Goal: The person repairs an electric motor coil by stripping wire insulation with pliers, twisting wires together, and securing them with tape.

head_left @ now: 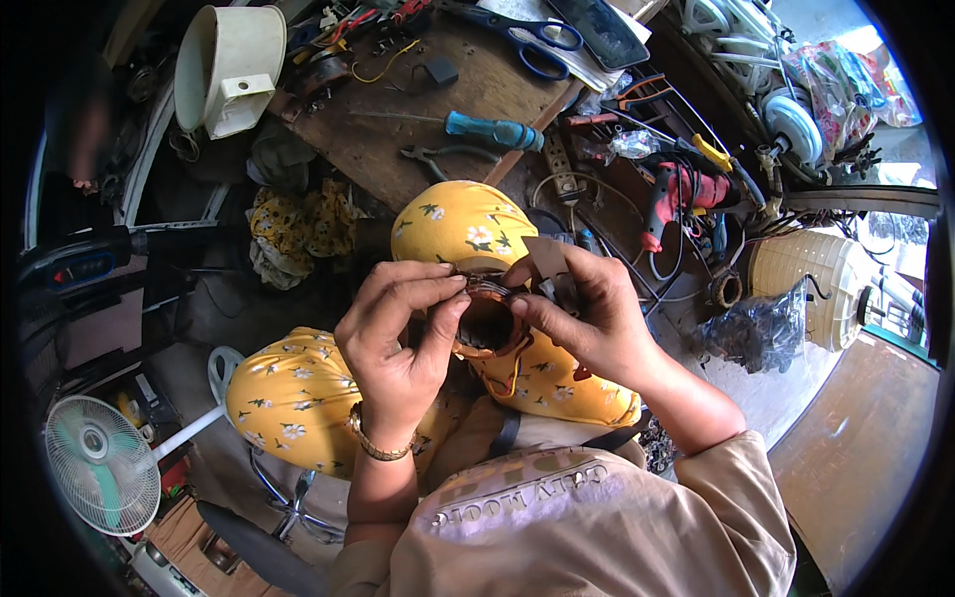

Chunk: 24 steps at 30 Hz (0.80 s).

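Observation:
Above my lap is a ring-shaped motor stator (pixel 484 336) with copper-coloured windings, its dark round opening turned up toward me. Red and yellow leads (pixel 515 370) hang from its lower side. My left hand (pixel 396 323) pinches the stator's far rim between thumb and fingertips. On the other side, my right hand (pixel 589 310) is closed round a stiff brown piece of sheet (pixel 545 259), which sticks up past the fingers. The right thumb tip touches the stator's rim. The fingers partly hide the rim and whatever lies in its slots.
A wooden board (pixel 383 139) ahead bears a blue screwdriver (pixel 492 130), pliers (pixel 448 154) and scissors (pixel 532 38). To the right lie a red power drill (pixel 686 196), cables and a cream fan-motor housing (pixel 806 284). A white fan (pixel 102 465) stands at left.

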Each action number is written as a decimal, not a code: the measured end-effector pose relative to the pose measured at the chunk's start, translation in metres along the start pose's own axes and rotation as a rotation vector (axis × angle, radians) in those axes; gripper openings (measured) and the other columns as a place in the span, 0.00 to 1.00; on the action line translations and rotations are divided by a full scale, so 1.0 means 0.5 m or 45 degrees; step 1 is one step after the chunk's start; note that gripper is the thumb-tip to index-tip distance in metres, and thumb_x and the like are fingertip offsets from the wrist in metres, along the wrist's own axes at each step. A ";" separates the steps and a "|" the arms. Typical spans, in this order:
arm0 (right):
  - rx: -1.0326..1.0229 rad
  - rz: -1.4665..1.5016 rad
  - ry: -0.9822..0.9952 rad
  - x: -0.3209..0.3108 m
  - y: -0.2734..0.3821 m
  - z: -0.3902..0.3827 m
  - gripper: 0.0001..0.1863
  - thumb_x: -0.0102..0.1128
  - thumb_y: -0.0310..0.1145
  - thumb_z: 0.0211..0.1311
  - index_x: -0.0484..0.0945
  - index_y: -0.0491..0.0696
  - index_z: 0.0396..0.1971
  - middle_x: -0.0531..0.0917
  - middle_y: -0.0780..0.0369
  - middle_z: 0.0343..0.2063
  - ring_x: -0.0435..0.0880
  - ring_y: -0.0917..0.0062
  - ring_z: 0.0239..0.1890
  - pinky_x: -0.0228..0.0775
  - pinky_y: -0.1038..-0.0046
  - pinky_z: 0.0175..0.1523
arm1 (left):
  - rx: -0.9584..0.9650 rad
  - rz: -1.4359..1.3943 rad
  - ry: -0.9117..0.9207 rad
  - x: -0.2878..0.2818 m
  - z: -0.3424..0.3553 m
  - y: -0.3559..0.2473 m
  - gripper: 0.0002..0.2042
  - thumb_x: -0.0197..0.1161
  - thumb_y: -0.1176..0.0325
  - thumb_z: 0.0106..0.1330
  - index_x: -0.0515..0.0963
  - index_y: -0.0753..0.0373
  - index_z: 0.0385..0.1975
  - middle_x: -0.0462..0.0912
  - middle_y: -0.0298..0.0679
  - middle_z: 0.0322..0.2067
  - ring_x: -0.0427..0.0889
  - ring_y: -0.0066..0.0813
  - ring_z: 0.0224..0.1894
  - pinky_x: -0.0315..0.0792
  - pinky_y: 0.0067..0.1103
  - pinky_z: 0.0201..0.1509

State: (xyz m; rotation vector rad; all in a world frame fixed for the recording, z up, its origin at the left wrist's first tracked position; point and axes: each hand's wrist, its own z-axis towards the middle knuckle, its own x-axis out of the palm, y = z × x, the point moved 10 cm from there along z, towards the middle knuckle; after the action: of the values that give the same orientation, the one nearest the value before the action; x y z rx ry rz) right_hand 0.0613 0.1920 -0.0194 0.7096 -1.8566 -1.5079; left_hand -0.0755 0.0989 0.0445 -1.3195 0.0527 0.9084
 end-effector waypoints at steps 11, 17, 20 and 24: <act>-0.120 -0.124 0.022 0.007 0.029 0.002 0.11 0.60 0.16 0.62 0.82 0.39 0.43 0.87 0.61 0.33 0.83 0.86 0.37 0.78 0.78 0.43 | 0.105 0.063 -0.129 0.000 -0.002 -0.011 0.08 0.74 0.78 0.55 0.85 0.66 0.34 0.86 0.41 0.29 0.85 0.34 0.31 0.78 0.24 0.35; -0.117 -0.079 0.074 0.006 0.019 0.005 0.11 0.60 0.16 0.61 0.81 0.39 0.44 0.86 0.63 0.36 0.83 0.85 0.35 0.77 0.79 0.43 | 0.137 0.049 -0.150 0.001 -0.003 -0.014 0.08 0.74 0.79 0.55 0.85 0.67 0.35 0.86 0.40 0.30 0.85 0.33 0.33 0.78 0.23 0.37; 0.013 -0.032 0.094 0.004 0.004 0.006 0.12 0.60 0.16 0.61 0.81 0.39 0.45 0.86 0.64 0.38 0.81 0.85 0.34 0.77 0.79 0.42 | 0.123 0.024 -0.150 0.004 -0.005 -0.010 0.08 0.74 0.79 0.55 0.84 0.67 0.35 0.86 0.40 0.32 0.85 0.32 0.34 0.79 0.23 0.38; -0.076 -0.045 -0.059 -0.003 0.010 -0.003 0.10 0.64 0.20 0.63 0.82 0.42 0.45 0.86 0.65 0.38 0.84 0.86 0.37 0.76 0.83 0.43 | 0.076 -0.003 -0.179 0.004 -0.009 -0.003 0.08 0.75 0.78 0.55 0.83 0.67 0.33 0.86 0.40 0.32 0.85 0.33 0.35 0.79 0.24 0.39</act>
State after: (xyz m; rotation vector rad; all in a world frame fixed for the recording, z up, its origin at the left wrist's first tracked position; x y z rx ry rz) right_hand 0.0632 0.1932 -0.0143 0.6885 -1.8337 -1.6079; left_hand -0.0714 0.0960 0.0432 -1.1973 -0.0309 0.9880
